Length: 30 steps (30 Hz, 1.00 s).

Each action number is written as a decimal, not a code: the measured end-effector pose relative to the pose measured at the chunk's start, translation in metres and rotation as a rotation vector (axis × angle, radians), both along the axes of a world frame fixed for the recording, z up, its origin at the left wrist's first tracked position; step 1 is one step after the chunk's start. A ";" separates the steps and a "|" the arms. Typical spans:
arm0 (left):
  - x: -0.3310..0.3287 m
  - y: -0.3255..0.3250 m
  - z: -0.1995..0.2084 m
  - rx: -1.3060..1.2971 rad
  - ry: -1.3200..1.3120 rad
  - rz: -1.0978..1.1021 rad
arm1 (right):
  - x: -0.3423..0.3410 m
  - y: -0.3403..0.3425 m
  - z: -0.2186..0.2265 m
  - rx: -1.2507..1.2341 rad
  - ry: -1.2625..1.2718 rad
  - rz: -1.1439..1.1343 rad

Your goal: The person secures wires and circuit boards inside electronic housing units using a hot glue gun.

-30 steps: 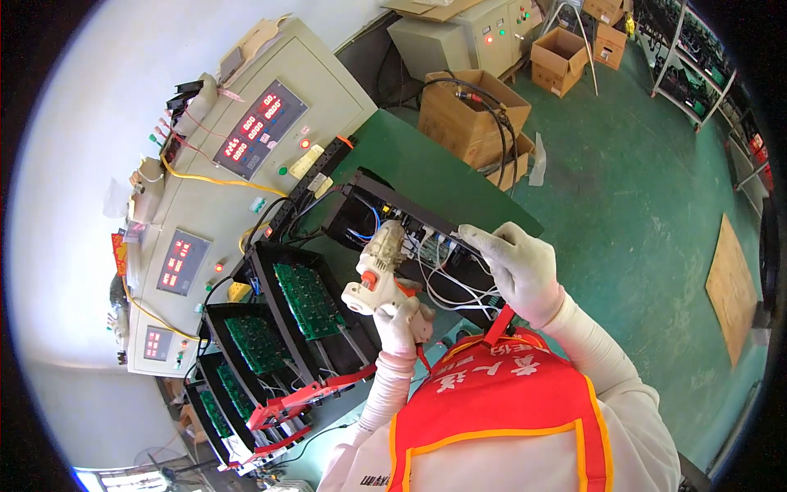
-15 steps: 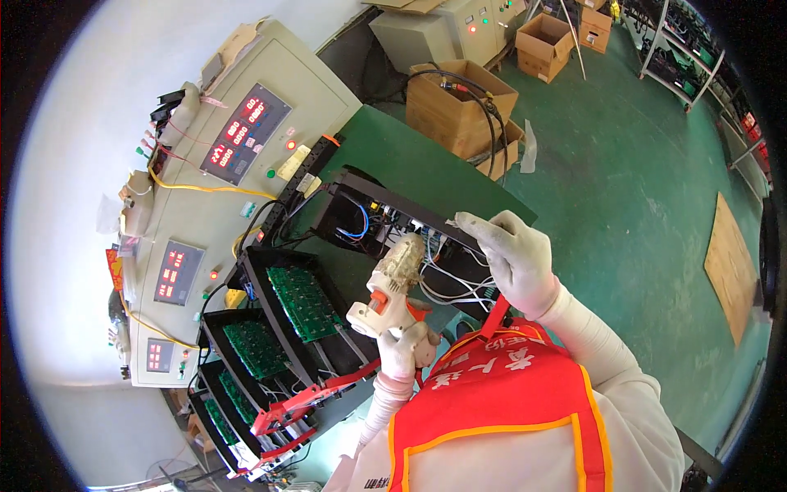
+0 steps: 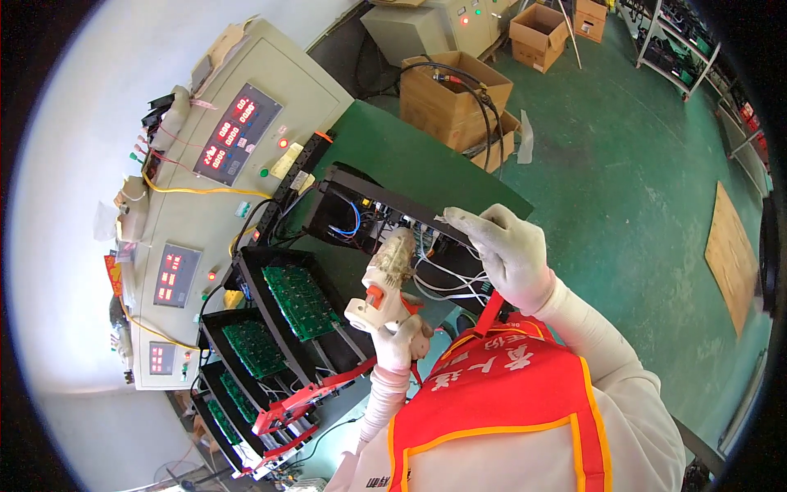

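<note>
My left hand (image 3: 398, 344), in a pale glove, is wrapped around the handle of a white hot glue gun (image 3: 384, 299) with orange parts and a brown-smeared barrel. The barrel's tip points into an open black metal case (image 3: 357, 217) holding wires and connectors. My right hand (image 3: 512, 258), also gloved, is at the case's long upper edge. Its fingers are curled and closed at the tips; what they hold, if anything, is too small to make out. White cables (image 3: 455, 283) run from the case, between my two hands.
Several black cases with green circuit boards (image 3: 299, 302) stand at the left. Behind them is a beige test cabinet (image 3: 221, 271) with red displays. Cardboard boxes (image 3: 451, 102) sit on the green floor beyond the bench, and a wooden board (image 3: 730, 258) lies at the right.
The view has shifted slightly. Both hands keep nearly the same places, with the glue gun still held at the black case.
</note>
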<state>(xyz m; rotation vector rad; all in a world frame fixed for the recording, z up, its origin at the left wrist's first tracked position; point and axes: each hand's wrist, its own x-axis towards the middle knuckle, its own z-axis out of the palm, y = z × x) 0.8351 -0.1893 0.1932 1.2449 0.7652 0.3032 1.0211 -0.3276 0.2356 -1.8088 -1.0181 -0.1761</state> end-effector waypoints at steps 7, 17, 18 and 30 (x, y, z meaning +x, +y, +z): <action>-0.004 -0.004 -0.003 -0.015 -0.031 0.040 | 0.001 0.000 0.000 -0.040 -0.037 0.004; -0.004 -0.001 0.002 -0.024 0.050 -0.001 | 0.002 -0.001 0.000 -0.040 -0.052 0.005; -0.004 0.000 0.001 -0.043 0.027 -0.018 | 0.002 -0.001 -0.001 -0.034 -0.053 0.002; -0.004 -0.013 0.009 -0.007 -0.001 -0.015 | 0.001 -0.001 -0.001 -0.036 -0.059 -0.003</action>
